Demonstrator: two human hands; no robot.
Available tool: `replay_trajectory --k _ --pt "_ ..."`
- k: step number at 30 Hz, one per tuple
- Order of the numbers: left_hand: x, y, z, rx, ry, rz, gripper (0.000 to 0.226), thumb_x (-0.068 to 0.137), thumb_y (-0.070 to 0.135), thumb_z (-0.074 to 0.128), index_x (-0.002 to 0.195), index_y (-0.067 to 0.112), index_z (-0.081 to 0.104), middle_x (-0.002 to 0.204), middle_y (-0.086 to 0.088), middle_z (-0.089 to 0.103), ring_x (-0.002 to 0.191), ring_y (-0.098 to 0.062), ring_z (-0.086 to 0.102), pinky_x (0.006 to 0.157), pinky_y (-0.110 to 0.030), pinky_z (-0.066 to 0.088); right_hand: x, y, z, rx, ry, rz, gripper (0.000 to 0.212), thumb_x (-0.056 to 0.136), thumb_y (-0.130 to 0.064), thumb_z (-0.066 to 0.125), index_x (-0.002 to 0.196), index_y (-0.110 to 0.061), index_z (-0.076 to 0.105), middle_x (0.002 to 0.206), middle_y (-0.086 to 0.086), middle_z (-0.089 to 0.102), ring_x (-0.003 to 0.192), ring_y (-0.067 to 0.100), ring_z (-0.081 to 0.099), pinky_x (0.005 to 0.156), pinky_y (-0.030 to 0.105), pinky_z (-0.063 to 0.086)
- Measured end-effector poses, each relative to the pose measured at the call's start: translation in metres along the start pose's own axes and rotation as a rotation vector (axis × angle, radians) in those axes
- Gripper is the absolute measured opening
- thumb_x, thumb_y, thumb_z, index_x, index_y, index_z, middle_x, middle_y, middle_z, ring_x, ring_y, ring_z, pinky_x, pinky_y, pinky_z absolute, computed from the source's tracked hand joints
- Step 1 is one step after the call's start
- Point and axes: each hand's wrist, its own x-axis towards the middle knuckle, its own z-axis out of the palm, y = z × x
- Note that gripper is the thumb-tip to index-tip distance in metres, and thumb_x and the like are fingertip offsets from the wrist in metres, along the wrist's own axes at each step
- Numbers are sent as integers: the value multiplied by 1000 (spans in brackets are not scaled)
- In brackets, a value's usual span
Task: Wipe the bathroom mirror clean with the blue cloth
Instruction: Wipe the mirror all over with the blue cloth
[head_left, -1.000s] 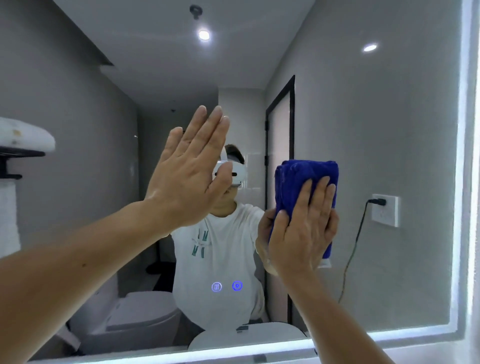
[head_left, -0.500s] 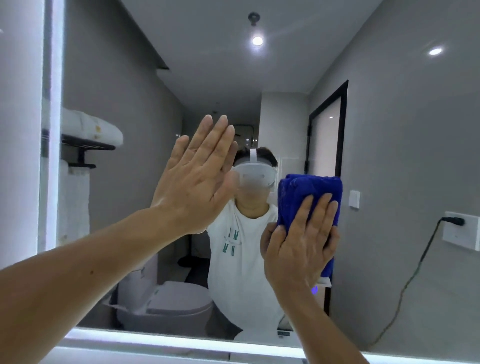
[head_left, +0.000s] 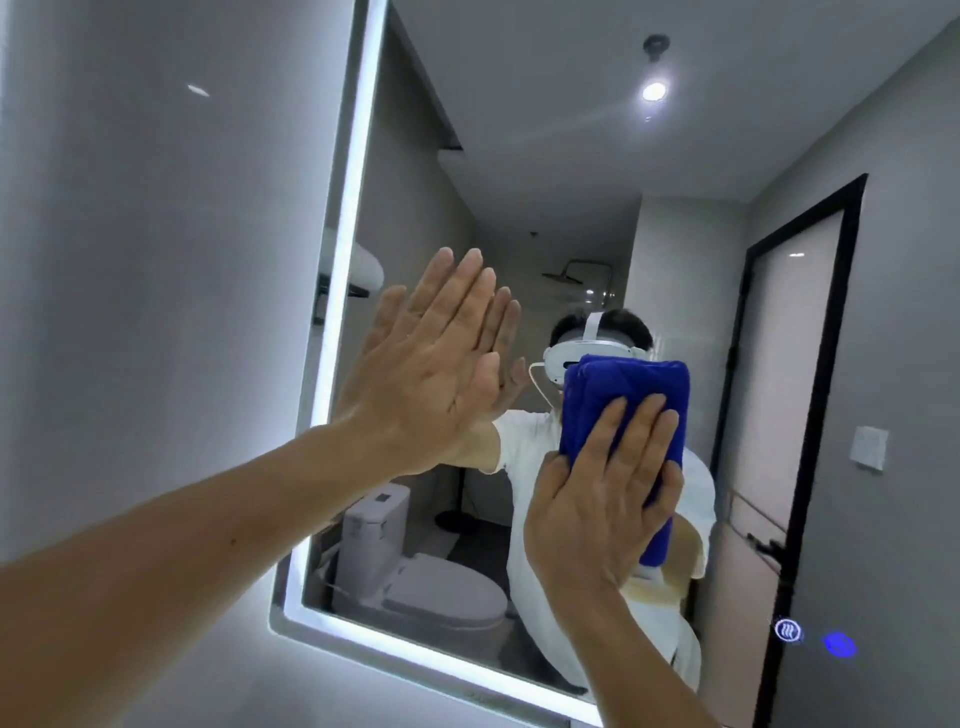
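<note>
The bathroom mirror (head_left: 597, 208) fills the wall ahead, framed by a lit white strip along its left and lower edges. A folded blue cloth (head_left: 628, 395) lies flat against the glass near the middle. My right hand (head_left: 602, 488) presses on the lower half of the cloth with straight, spread fingers. My left hand (head_left: 431, 364) rests flat on the glass with its fingers straight and together, left of the cloth and close to the mirror's left edge. It holds nothing.
The grey wall (head_left: 156, 312) lies left of the mirror. Two glowing touch buttons (head_left: 813, 636) sit on the glass at lower right. The reflection shows a person in a white shirt, a toilet, a dark-framed door and a ceiling light.
Both hands and the cloth have slid left across the glass; the mirror's left edge has come into view and the wall socket has left it. My left hand now sits near that edge.
</note>
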Motion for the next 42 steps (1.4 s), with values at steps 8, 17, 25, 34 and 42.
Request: replay_trajectory --k 8,17,25,34,42 --pt "-20 -65 -6 54 -74 -88 66 94 50 10 153 20 6 158 6 -4 150 -17 -5 122 -46 3 -20 -70 20 38 10 -38 75 90 -26 45 155 -6 13 162 19 10 150 32 4 118 49 7" --pt "-55 -143 -40 104 -127 -160 64 95 53 5 153 27 -3 163 7 -9 149 -10 -15 122 -44 -5 -57 -171 47 2 -30 -120 66 93 -24 35 154 -3 19 162 20 9 150 33 4 119 48 3" --pt "-82 -188 -55 115 -122 -173 64 97 49 14 156 24 2 163 7 -8 149 -10 -13 121 -41 -9 -80 -231 67 61 -66 -178 63 96 -21 25 154 -2 16 161 21 13 150 35 5 120 52 11" --pt "-106 -191 -40 82 -109 -156 64 99 50 12 157 21 9 163 9 -3 150 -8 -9 119 -31 -14 -122 -238 82 36 -92 -429 65 95 -20 32 155 -1 15 162 21 10 150 32 12 120 48 13" --pt "-116 -157 -40 57 -190 -187 64 95 51 7 153 25 -1 163 8 -5 149 -8 -12 120 -36 -10 -134 -196 66 45 -100 -492 63 96 -19 41 152 0 19 158 20 15 146 31 25 120 45 14"
